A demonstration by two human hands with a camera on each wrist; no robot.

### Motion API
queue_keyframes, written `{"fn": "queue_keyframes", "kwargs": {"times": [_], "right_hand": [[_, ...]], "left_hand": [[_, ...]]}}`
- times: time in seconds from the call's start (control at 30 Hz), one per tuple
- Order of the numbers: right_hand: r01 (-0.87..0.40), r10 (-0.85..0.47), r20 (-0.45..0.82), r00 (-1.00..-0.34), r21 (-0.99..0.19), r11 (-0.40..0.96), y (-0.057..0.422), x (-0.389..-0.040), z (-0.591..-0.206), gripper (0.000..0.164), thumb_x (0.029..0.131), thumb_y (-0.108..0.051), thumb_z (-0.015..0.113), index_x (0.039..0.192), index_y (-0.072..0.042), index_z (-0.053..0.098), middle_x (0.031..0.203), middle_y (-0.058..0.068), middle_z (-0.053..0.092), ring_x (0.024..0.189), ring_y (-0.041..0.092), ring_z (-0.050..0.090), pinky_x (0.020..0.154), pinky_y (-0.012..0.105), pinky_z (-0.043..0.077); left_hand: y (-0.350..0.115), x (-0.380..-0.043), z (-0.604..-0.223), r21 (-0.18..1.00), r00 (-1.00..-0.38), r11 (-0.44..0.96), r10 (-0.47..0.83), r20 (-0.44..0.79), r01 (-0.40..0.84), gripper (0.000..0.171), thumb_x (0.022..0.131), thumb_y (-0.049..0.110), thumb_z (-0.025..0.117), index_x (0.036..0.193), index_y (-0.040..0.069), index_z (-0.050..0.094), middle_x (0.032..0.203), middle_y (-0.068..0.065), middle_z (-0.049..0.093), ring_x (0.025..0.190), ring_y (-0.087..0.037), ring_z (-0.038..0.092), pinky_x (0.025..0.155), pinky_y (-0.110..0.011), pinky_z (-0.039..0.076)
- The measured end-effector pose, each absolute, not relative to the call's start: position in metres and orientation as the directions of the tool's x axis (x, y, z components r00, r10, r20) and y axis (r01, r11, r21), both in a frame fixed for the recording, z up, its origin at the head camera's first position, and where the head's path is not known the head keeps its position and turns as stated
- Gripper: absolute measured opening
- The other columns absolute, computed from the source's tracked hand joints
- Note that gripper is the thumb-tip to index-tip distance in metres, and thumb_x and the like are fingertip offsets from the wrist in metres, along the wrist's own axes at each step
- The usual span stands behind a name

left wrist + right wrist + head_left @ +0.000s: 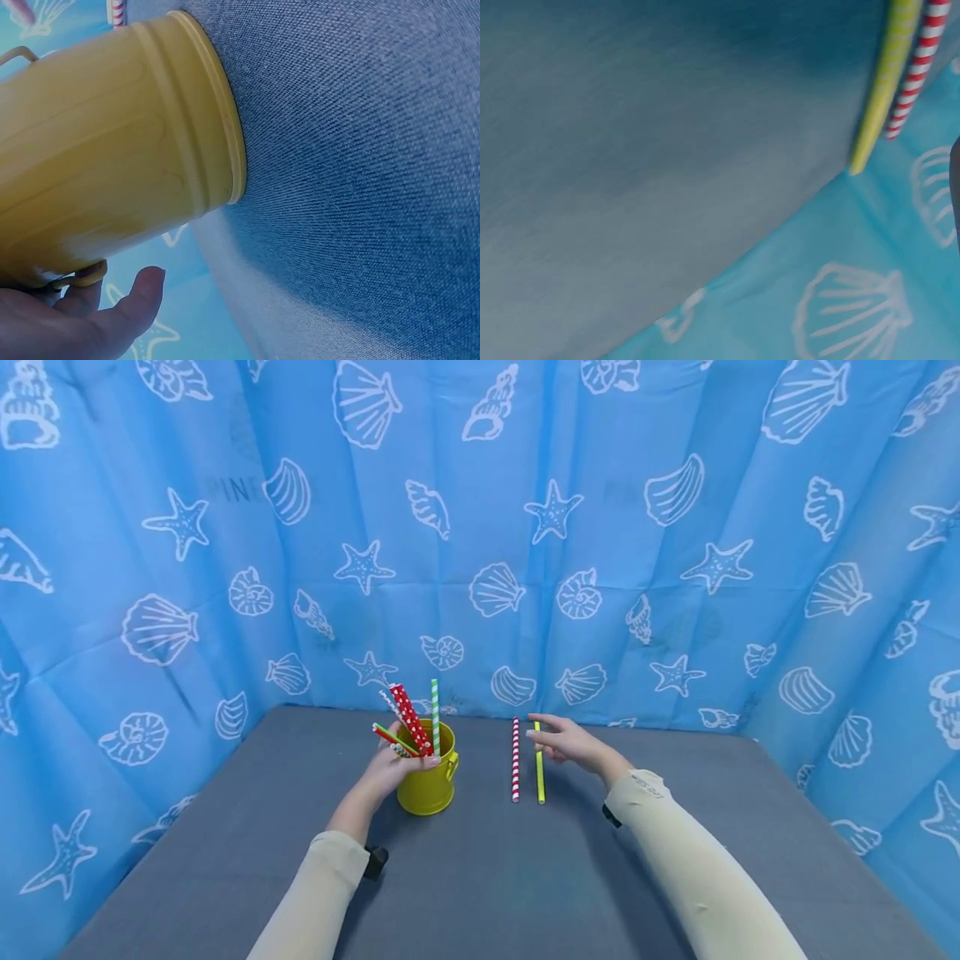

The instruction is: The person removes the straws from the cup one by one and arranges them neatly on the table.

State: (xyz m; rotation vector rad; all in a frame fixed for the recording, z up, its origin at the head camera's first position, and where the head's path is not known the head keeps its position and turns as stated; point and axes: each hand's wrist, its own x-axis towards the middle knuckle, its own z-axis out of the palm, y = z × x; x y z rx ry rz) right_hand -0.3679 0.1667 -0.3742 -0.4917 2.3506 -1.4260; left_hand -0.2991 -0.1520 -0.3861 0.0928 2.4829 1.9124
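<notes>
My left hand (387, 773) holds a yellow metal bucket (425, 795) at its left side, with the thumb across the upper front. In the left wrist view the fingers lie by the side loop of the bucket (112, 135). Several paper straws stand in it, among them a red one with white marks (411, 720) and a green-and-white striped one (435, 717). My right hand (576, 747), fingers extended, is over the upper end of a yellow straw (540, 781); contact cannot be made out. Just left of that lies a red-and-white striped straw (515, 764).
A grey cloth-covered table (480, 877) carries the bucket and both loose straws. Behind and at both sides hangs a blue curtain (465, 543) with white shells and starfish, meeting the table's back edge close beyond the straws.
</notes>
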Motion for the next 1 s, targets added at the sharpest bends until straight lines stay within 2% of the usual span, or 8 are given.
{"fn": "queue_keyframes", "kwargs": {"times": [0.1,0.2,0.33,0.47,0.73,0.87,1.0], "right_hand": [[-0.17,-0.483,-0.058,-0.874,-0.894,0.415,0.15,-0.368,-0.368,0.058,0.101,-0.027,0.052,0.149,-0.001,0.033,0.111,0.021,0.058,0.077,0.022,0.05,0.071,0.04,0.043],[-0.196,-0.483,-0.03,-0.875,-0.891,0.409,0.134,-0.367,-0.365,0.054,0.101,-0.027,0.051,0.147,-0.001,0.039,0.13,0.024,0.054,0.097,0.029,0.056,0.083,0.048,0.046],[-0.186,-0.467,-0.017,-0.884,-0.904,0.385,0.115,-0.367,-0.365,0.051,0.101,-0.027,0.052,0.144,-0.002,0.043,0.138,0.023,0.05,0.123,0.038,0.05,0.1,0.056,0.04],[-0.18,-0.455,-0.007,-0.89,-0.913,0.365,0.097,-0.367,-0.367,0.048,0.1,-0.026,0.054,0.142,-0.003,0.047,0.138,0.02,0.051,0.124,0.038,0.049,0.103,0.057,0.037],[-0.192,-0.43,0.017,-0.903,-0.91,0.367,0.062,-0.367,-0.371,0.048,0.097,-0.028,0.061,0.139,-0.008,0.052,0.133,0.012,0.056,0.122,0.029,0.051,0.1,0.054,0.042],[-0.23,-0.421,0.088,-0.903,-0.926,0.3,0.044,-0.368,-0.372,0.051,0.095,-0.023,0.064,0.141,-0.007,0.049,0.125,0.012,0.059,0.118,0.03,0.054,0.1,0.052,0.043],[-0.25,-0.404,0.135,-0.905,-0.936,0.247,0.028,-0.368,-0.37,0.056,0.094,-0.021,0.066,0.145,-0.01,0.045,0.125,0.013,0.06,0.119,0.03,0.054,0.1,0.05,0.044]], "left_hand": [[-0.154,-0.298,-0.385,0.968,-0.998,0.246,0.048,0.036,0.046,0.084,0.084,0.021,0.074,0.15,0.01,0.023,0.146,-0.02,0.037,0.133,-0.038,0.033,0.11,-0.06,0.025],[-0.154,-0.297,-0.385,0.966,-0.999,0.255,0.041,0.02,0.03,0.087,0.084,0.022,0.074,0.152,0.009,0.019,0.149,-0.021,0.032,0.135,-0.038,0.03,0.111,-0.06,0.023],[-0.152,-0.298,-0.386,0.964,-0.999,0.266,0.04,0.005,0.015,0.09,0.084,0.024,0.074,0.153,0.009,0.018,0.152,-0.021,0.024,0.136,-0.039,0.027,0.111,-0.061,0.021],[-0.151,-0.299,-0.387,0.964,-0.999,0.266,0.032,0.019,0.026,0.088,0.083,0.024,0.075,0.151,0.011,0.021,0.15,-0.022,0.025,0.135,-0.041,0.028,0.109,-0.063,0.022],[-0.15,-0.3,-0.39,0.964,-0.999,0.262,0.031,0.043,0.049,0.081,0.081,0.023,0.077,0.147,0.01,0.03,0.142,-0.018,0.044,0.131,-0.037,0.038,0.108,-0.062,0.025],[-0.151,-0.3,-0.389,0.965,-0.998,0.257,0.042,0.047,0.057,0.081,0.083,0.024,0.076,0.147,0.011,0.029,0.145,-0.019,0.038,0.131,-0.038,0.036,0.108,-0.063,0.025],[-0.152,-0.3,-0.388,0.969,-0.998,0.242,0.057,0.04,0.052,0.081,0.085,0.023,0.074,0.148,0.012,0.026,0.147,-0.019,0.031,0.131,-0.039,0.034,0.107,-0.063,0.026]]}}
